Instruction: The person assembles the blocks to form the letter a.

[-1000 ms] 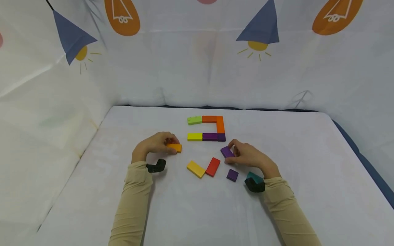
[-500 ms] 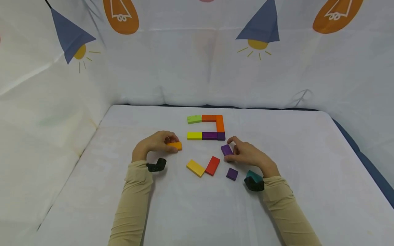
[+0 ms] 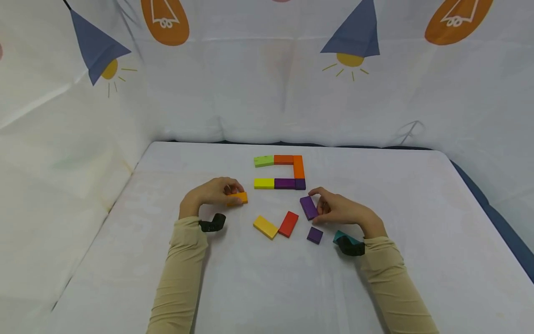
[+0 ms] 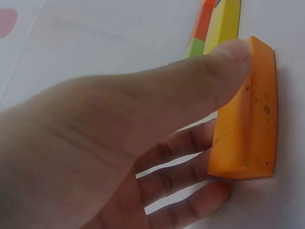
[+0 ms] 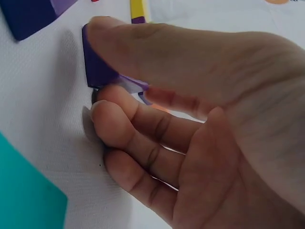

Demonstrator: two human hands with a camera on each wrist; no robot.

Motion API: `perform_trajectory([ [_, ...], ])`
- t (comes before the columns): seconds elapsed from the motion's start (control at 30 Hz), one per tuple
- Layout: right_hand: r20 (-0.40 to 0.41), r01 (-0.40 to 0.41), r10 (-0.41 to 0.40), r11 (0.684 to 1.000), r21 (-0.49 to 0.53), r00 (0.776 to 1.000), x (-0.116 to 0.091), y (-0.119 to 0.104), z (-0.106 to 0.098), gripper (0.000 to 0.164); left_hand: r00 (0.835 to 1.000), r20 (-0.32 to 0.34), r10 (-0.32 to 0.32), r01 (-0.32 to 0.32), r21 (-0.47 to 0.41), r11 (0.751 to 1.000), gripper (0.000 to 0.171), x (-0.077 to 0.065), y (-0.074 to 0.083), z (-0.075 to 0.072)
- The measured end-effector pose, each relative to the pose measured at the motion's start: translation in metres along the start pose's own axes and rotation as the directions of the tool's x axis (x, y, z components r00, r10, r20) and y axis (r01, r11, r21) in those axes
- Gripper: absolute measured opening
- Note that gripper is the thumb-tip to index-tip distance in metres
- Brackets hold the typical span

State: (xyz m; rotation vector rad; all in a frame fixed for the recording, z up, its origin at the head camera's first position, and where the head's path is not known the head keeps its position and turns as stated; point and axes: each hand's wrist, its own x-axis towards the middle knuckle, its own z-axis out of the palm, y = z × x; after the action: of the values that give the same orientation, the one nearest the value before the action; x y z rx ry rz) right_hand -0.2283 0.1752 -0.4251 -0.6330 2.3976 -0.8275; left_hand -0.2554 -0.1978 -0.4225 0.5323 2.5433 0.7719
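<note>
White printed fabric [image 3: 250, 97] fills the back, the broad white surface [image 3: 125, 264] spreads out in front, and two tan sleeves [image 3: 177, 278] reach in over it. Here's the right hand [image 3: 344, 209], thumb and finger pinching a purple block [image 3: 309, 208] by its ends. Over to the left hand [image 3: 212, 192]: it grips an orange block [image 3: 238, 199] between thumb and fingers. Beyond and between them lies the block outline [image 3: 298, 167], green, orange, purple and yellow end to end, with a gap down its left side. Nearer, a yellow-orange block [image 3: 265, 227] and a red block [image 3: 288, 224] meet at their corners; a teal block [image 3: 340, 235] peeks from by the right wrist. Smallest, a short purple block [image 3: 314, 235], near the right thumb. My read: the step in hand is positioning one block per hand, both apart from the outline. The next move likely calls for steady pinches and careful turning, without nudging the joined pieces.
</note>
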Motion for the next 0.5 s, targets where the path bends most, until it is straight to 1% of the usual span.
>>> perform_trajectory([
  [0.13, 0.000, 0.000, 0.000, 1.000, -0.003, 1.000, -0.0002, 0.0014, -0.0007, 0.064, 1.000, -0.001, 0.003, -0.003, -0.002, 1.000, 0.033, 0.0000, 0.0010, -0.0007],
  [0.33, -0.006, -0.017, 0.017, 1.000, 0.023, 1.000, -0.0004, -0.0002, 0.0003, 0.063, 1.000, 0.005, -0.007, 0.008, -0.007, 1.000, 0.031, -0.0001, 0.0007, -0.0007],
  [0.5, -0.017, -0.016, 0.016, 1.000, 0.019, 1.000, -0.0002, -0.0019, 0.0012, 0.064, 1.000, 0.014, 0.004, -0.004, -0.009, 1.000, 0.029, -0.0009, -0.0004, -0.0008],
])
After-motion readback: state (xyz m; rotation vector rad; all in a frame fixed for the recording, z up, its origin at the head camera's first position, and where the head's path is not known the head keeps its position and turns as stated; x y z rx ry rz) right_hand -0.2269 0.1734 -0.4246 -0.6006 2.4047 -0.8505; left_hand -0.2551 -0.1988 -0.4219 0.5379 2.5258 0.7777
